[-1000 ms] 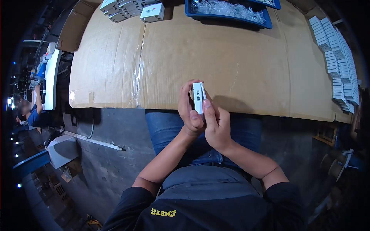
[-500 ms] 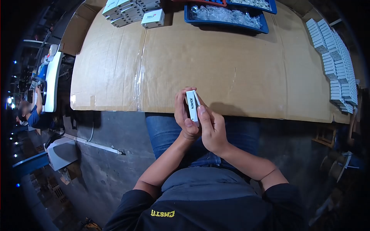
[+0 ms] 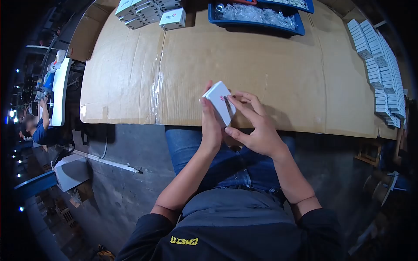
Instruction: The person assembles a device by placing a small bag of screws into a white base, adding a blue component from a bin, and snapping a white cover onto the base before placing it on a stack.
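A small white box [image 3: 221, 101] with a red mark on its broad face is held tilted over the front edge of the cardboard-covered table [image 3: 209, 65]. My left hand [image 3: 210, 126] grips it from the left side, thumb on its near face and a fingertip showing behind its top. At the box's right side, my right hand [image 3: 257, 128] has its fingers spread, with the index fingertip at the face and the thumb by the lower corner.
White boxes [image 3: 143, 15] are stacked at the back left, one [image 3: 173, 18] in front. A blue tray [image 3: 257, 27] of clear plastic pieces stands at the back. More white boxes [image 3: 383, 74] line the right edge. A person [image 3: 40, 130] sits far left.
The box has turned from its narrow lettered side to its broad face and moved up slightly. My right hand has loosened its hold, spread its fingers and shifted right.
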A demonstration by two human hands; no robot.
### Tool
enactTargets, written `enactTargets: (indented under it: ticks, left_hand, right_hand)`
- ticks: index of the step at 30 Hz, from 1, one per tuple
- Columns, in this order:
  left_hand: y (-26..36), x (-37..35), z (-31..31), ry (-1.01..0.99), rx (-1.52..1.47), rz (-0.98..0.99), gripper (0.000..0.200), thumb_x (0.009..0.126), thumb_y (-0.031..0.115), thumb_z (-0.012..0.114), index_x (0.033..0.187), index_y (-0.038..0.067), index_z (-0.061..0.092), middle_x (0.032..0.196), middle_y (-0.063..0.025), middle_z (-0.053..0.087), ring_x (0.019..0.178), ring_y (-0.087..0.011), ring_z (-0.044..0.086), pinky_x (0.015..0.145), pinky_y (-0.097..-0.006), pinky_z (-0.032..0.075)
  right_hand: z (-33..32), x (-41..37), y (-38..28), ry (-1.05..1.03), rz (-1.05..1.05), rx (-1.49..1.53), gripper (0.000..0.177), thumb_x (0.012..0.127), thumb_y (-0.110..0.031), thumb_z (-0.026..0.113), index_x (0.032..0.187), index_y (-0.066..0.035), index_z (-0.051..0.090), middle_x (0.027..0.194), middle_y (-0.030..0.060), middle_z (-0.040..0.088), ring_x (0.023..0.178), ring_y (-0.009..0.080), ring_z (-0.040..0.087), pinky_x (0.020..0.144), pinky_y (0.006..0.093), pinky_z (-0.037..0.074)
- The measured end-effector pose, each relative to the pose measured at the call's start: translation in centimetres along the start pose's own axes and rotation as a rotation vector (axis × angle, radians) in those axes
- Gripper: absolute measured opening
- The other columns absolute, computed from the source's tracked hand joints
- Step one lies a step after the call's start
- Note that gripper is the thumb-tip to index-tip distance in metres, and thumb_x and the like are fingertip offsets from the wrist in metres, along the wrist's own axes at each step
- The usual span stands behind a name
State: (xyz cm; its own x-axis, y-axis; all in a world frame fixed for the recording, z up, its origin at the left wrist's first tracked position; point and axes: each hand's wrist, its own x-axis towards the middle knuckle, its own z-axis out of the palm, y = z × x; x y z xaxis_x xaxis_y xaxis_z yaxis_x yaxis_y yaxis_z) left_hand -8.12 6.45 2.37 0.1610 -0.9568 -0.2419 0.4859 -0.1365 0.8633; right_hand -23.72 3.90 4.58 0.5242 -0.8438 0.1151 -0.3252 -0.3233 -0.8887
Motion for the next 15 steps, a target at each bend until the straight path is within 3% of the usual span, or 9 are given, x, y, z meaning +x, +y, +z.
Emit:
enactTargets:
  ticks: [2,5,6,9,15]
  left_hand:
    - [-0.3,0.3,-0.5,-0.025,-0.157,-0.212,0.082,0.104,0.074,0.028,0.156,0.012,0.038,0.141,-0.0143,0.058,0.128,-0.0276,0.061,0.107,-0.0436,0.052]
    - [1.7,-0.5,1.2,-0.096,-0.260,-0.487,0.077,0.105,0.072,0.031,0.151,0.012,0.043,0.138,-0.0138,0.059,0.123,-0.0283,0.064,0.102,-0.0432,0.056]
    - [2.0,-0.6,1.3,-0.104,-0.269,-0.543,0.074,0.106,0.070,0.033,0.150,0.012,0.044,0.137,-0.0130,0.060,0.122,-0.0270,0.065,0.099,-0.0419,0.058]
    - [1.8,-0.7,1.4,-0.107,-0.266,-0.556,0.071,0.106,0.069,0.035,0.145,0.012,0.048,0.129,-0.0101,0.063,0.114,-0.0230,0.067,0.092,-0.0379,0.060]
    - [2.0,-1.4,2.2,-0.078,-0.264,-0.478,0.060,0.108,0.064,0.039,0.132,0.012,0.057,0.112,-0.0049,0.067,0.099,-0.0155,0.068,0.080,-0.0311,0.058]
  right_hand:
    - [0.2,0.0,0.4,0.057,-0.053,-0.028,0.076,0.084,-0.039,0.083,0.149,-0.007,0.057,0.155,0.0184,0.044,0.139,0.0359,0.050,0.115,0.0467,0.043]
    - [0.1,0.5,2.1,0.113,-0.223,-0.213,0.075,0.087,-0.044,0.081,0.148,-0.007,0.058,0.160,0.0208,0.041,0.147,0.0369,0.044,0.118,0.0477,0.039]
    - [0.0,0.9,2.0,0.138,-0.272,-0.227,0.080,0.088,-0.054,0.077,0.147,-0.003,0.058,0.157,0.0227,0.047,0.144,0.0404,0.047,0.117,0.0494,0.041]
    - [0.3,1.2,3.2,0.177,-0.392,-0.244,0.084,0.091,-0.060,0.070,0.143,0.004,0.058,0.148,0.0264,0.056,0.136,0.0445,0.055,0.114,0.0502,0.045]
    - [0.9,1.2,3.4,0.269,-0.474,-0.215,0.077,0.093,-0.055,0.068,0.139,0.006,0.060,0.139,0.0278,0.061,0.128,0.0440,0.062,0.109,0.0508,0.049]
